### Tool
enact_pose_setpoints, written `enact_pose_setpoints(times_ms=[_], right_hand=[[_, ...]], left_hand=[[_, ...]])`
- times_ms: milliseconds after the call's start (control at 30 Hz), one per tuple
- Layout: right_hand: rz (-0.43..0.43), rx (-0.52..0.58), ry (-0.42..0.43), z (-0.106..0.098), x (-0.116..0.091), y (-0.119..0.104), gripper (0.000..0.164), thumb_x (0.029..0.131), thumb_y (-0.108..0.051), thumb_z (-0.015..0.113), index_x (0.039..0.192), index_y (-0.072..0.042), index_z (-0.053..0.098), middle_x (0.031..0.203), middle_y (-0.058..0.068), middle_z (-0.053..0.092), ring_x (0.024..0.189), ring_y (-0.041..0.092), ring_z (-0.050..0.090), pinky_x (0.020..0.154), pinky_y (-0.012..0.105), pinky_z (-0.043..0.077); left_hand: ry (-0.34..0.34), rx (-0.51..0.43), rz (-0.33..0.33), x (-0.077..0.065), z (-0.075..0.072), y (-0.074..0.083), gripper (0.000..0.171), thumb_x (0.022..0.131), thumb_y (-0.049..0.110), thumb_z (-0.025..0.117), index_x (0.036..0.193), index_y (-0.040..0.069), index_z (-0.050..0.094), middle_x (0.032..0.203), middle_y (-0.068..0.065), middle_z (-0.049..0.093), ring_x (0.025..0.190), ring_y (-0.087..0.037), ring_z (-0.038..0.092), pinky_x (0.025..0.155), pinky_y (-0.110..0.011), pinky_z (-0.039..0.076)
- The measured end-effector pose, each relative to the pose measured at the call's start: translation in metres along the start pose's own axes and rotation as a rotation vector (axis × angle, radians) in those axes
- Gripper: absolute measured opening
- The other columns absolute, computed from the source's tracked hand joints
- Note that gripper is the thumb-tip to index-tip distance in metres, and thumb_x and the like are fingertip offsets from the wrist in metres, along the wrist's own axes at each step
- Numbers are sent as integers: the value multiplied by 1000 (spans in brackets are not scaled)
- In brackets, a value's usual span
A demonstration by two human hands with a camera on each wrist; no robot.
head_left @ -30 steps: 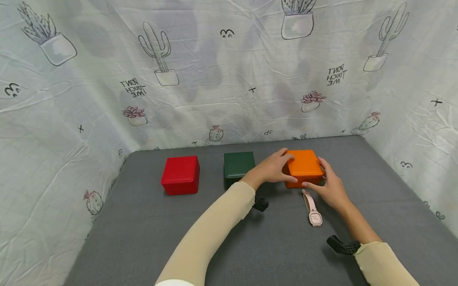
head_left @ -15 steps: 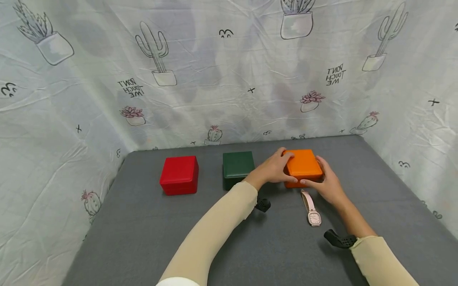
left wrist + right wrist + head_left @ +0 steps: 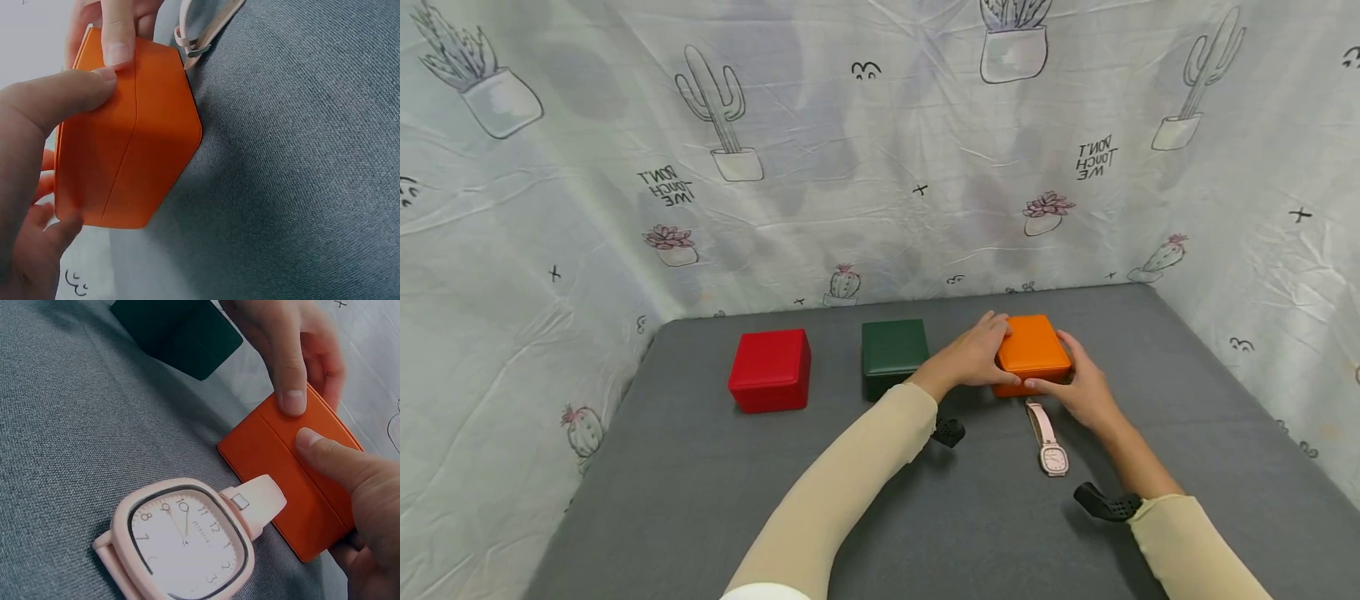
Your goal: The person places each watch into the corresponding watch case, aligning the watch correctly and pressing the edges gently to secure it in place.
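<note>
An orange box [image 3: 1033,343] with its lid down stands on the grey cloth toward the back right. My left hand [image 3: 972,352] grips its left side, thumb on the front face and fingers around the far left edge. On the other side my right hand [image 3: 1084,390] holds the box, its thumb also on the front. In both wrist views the two thumbs press the orange front near the lid seam. A pink wristwatch [image 3: 1053,459] lies just in front of the box, strap toward it and dial up in the right wrist view.
A dark green box [image 3: 893,348] stands left of the orange one, partly behind my left forearm. Farther left is a red box [image 3: 770,371]. A pale curtain [image 3: 880,192] printed with cacti hangs behind the grey-covered table [image 3: 700,500].
Both hands keep their hold on the orange box, with only slight shifts of the fingers. The whole head view has drifted a little, so things sit slightly more to the left.
</note>
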State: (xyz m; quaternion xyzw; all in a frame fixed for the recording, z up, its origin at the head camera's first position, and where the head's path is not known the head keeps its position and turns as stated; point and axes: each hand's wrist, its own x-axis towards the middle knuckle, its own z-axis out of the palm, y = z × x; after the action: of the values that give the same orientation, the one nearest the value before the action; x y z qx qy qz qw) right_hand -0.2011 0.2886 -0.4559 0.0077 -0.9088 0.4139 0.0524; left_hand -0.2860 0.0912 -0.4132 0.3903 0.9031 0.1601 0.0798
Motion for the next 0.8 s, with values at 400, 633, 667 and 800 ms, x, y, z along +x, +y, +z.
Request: enact_pose_setpoints(times_ms=[400, 633, 667, 800], right_hand=[[26, -81, 32, 4, 2, 2, 102, 82, -44, 74, 154, -5, 13, 142, 33, 41, 116, 46, 51, 94, 58, 43], [18, -76, 66, 7, 0, 3, 97, 82, -44, 74, 153, -5, 20, 141, 30, 44, 114, 44, 53, 93, 57, 45], [16, -73, 69, 7, 0, 3, 96, 82, -43, 74, 153, -5, 20, 141, 30, 44, 114, 44, 53, 93, 57, 46], [9, -71, 81, 7, 0, 3, 95, 83, -42, 73, 153, -5, 20, 141, 30, 45, 114, 43, 54, 93, 57, 46]], left_hand=[[-32, 85, 38, 0, -6, 3, 59, 86, 48, 68, 128, 14, 45, 153, -4, 35, 140, -20, 36, 105, -28, 42], [-2, 118, 57, -1, -6, 3, 54, 86, 51, 65, 122, 16, 46, 123, 2, 48, 100, -12, 45, 82, -24, 42], [0, 120, 55, -2, -6, 3, 54, 86, 51, 65, 123, 16, 45, 122, 2, 48, 99, -12, 45, 81, -23, 42], [-1, 117, 42, -1, -7, 4, 55, 87, 51, 64, 125, 16, 44, 127, 2, 49, 104, -12, 46, 85, -24, 42]])
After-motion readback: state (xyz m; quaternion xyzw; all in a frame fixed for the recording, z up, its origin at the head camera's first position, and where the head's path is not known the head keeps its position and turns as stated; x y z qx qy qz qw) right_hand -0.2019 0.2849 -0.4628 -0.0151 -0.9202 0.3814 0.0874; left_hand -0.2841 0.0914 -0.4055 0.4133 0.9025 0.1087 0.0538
